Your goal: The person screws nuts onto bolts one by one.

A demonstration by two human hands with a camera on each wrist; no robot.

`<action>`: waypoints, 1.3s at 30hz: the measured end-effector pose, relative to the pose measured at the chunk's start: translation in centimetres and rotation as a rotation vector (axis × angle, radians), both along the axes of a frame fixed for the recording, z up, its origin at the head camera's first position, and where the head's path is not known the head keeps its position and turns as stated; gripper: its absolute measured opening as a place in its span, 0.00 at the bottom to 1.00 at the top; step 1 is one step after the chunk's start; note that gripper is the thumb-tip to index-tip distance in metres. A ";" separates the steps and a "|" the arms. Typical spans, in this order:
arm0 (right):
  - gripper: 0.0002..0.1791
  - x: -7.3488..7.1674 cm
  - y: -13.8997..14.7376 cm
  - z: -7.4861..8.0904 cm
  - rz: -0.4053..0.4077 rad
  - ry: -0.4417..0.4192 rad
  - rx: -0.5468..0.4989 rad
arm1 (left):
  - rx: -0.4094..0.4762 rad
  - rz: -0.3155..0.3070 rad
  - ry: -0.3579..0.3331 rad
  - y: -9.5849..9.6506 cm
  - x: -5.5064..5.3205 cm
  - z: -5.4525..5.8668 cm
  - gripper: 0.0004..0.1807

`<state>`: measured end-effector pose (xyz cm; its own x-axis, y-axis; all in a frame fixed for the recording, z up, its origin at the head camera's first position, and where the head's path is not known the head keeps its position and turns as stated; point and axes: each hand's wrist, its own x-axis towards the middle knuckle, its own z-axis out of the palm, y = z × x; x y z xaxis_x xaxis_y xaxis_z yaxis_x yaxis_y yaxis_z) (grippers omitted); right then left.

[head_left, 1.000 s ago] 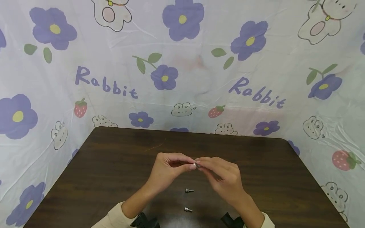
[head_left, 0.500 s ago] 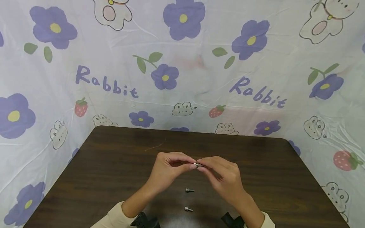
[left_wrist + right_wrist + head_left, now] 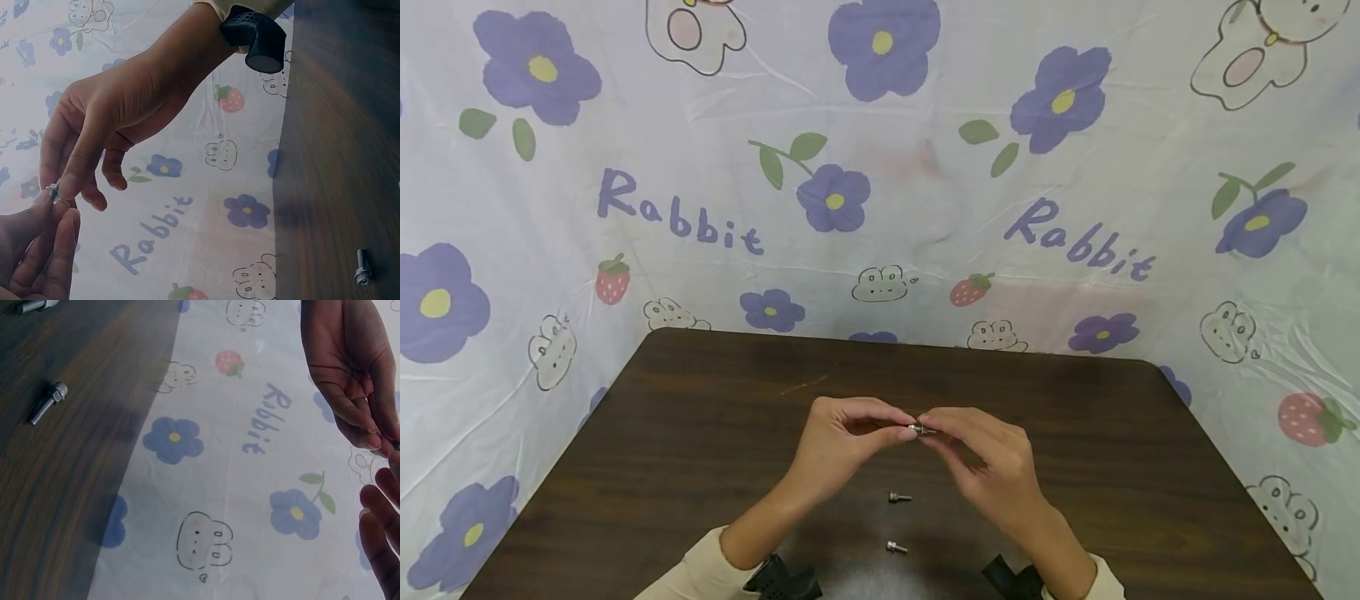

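Note:
In the head view, a small silver bolt is held level between both hands, raised over the table. My left hand pinches its head end between thumb and index finger. My right hand has thumb and fingertips around the shank end, partly hiding it. In the left wrist view, the metal of the bolt shows between the fingertips of the right hand above and the left hand below. Two similar bolts lie on the table below the hands, a farther bolt and a nearer bolt.
The dark wood table has rounded far corners. A white cloth with flowers, rabbits and strawberries hangs behind it and at both sides. Black wrist devices sit at the left wrist and right wrist.
The right fingertips have shifted slightly along the bolt to the right, so more of its metal shows between the hands. The left hand and the two bolts on the table stay put.

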<state>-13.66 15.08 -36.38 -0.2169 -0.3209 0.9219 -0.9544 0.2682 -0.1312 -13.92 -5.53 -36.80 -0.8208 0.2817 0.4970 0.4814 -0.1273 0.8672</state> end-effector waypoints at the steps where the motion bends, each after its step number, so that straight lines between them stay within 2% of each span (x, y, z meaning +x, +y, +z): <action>1: 0.11 0.0 0.0 0.0 -0.001 0.003 0.000 | -0.001 0.000 -0.003 0.0 0.0 0.0 0.05; 9: 0.11 -0.1 0.0 0.0 0.005 0.003 -0.004 | -0.005 0.002 0.003 0.0 0.0 0.0 0.05; 27: 0.14 -0.2 0.5 -0.7 0.000 -0.079 0.026 | -0.001 -0.019 0.045 0.3 0.1 -0.2 0.04; 32: 0.14 0.0 0.4 -0.6 -0.016 -0.108 0.033 | -0.005 -0.005 0.021 0.3 0.2 -0.1 0.05; 35: 0.13 0.0 0.3 -0.4 -0.004 -0.096 0.016 | 0.002 0.009 0.007 0.2 0.2 -0.1 0.05; 39: 0.12 0.0 0.2 -0.1 0.019 -0.036 0.001 | 0.012 0.018 0.011 0.2 0.1 0.0 0.05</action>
<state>-13.62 15.28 -36.45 -0.2436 -0.3259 0.9135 -0.9540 0.2501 -0.1652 -13.86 -5.36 -36.83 -0.8200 0.2606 0.5097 0.4936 -0.1291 0.8601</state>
